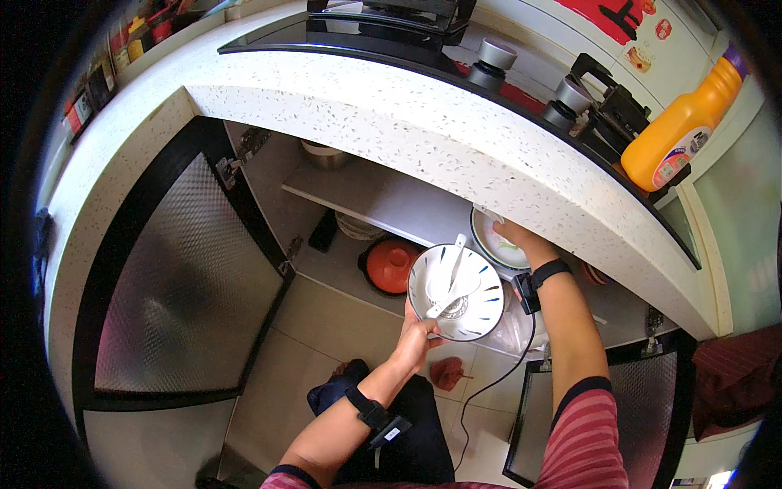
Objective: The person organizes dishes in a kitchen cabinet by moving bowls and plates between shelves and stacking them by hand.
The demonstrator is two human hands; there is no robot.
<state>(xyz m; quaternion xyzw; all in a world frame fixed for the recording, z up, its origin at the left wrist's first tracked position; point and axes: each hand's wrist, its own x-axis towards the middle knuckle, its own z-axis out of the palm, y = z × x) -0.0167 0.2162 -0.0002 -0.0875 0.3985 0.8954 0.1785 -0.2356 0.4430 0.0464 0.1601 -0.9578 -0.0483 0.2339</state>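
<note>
My left hand (418, 337) grips the near rim of a white ceramic bowl (482, 312) with blue dashes inside and a dark rim. Two white spoons (449, 302) lie crossed in that bowl. Beyond it and to the right, my right hand (519, 238) reaches under the counter edge to a floral bowl (498, 247) on the cabinet shelf. Its fingers are over the inside of this bowl, near a white object that looks like a spoon; whether they grip anything is hard to see. Both wrists wear black straps with small devices.
An orange-lidded pot (391, 266) stands on the lower cabinet floor beneath the shelf (366, 205). Cabinet doors (183, 293) hang open at both sides. Above, the speckled countertop (391, 116) carries a gas stove (379, 36) and an orange bottle (681, 131). A cable hangs near my right wrist.
</note>
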